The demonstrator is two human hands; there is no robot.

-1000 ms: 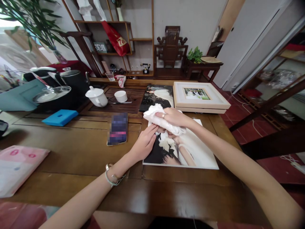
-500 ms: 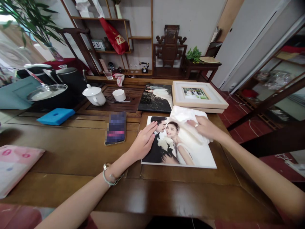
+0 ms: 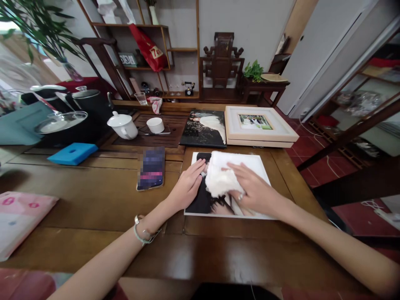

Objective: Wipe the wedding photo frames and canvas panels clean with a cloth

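Observation:
A wedding photo panel (image 3: 203,202) lies flat on the wooden table in front of me. My left hand (image 3: 188,185) rests on its left side, fingers stretched out together and pressed lightly on the surface. Over the middle of the panel, my right hand (image 3: 250,185) holds a white cloth (image 3: 221,171) against the picture. The cloth covers most of the two pictured faces. Just left of my left hand lies a phone (image 3: 151,168) with a blurred screen.
Behind the panel lie a dark photo panel (image 3: 203,129) and a light wooden picture frame (image 3: 262,140). A lidded white cup (image 3: 123,126), a small white bowl (image 3: 155,125) and a blue sponge-like block (image 3: 73,153) stand further left. A pink-and-white packet (image 3: 25,218) lies at the left edge.
My right hand has moved left and toward me with the white cloth, from the panel's upper right to its middle. My left hand has stayed in place.

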